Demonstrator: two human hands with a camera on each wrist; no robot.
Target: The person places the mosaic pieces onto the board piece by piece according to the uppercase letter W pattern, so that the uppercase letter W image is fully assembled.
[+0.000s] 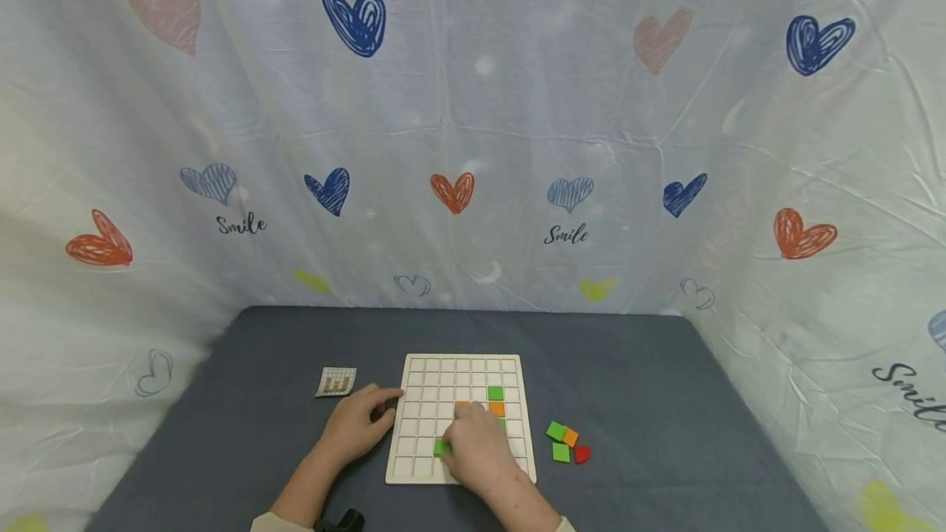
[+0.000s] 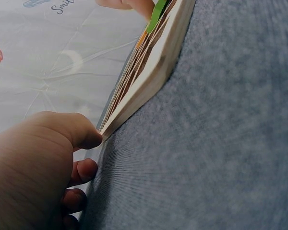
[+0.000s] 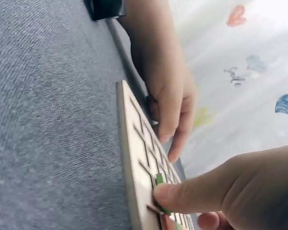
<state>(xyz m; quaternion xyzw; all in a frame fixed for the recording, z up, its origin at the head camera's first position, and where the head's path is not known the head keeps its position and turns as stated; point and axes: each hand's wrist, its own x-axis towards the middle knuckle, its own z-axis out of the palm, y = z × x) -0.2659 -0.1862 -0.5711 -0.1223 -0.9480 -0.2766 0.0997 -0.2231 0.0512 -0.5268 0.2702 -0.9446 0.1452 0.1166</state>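
Observation:
A pale wooden grid board lies flat on the table. My left hand is at its left side, the index fingertip touching the edge and the other fingers loosely bent. Over the lower part of the board, my right hand pinches a green square tile. In the right wrist view the thumb lies against this green tile; the left wrist view shows the tile raised at a tilt above the grid. Other green and orange tiles sit in cells, some partly hidden by the right hand.
Right of the board lie loose green tiles, an orange tile and a red rounded piece. A small printed card is left of the board. A heart-patterned curtain hangs behind the dark grey tabletop.

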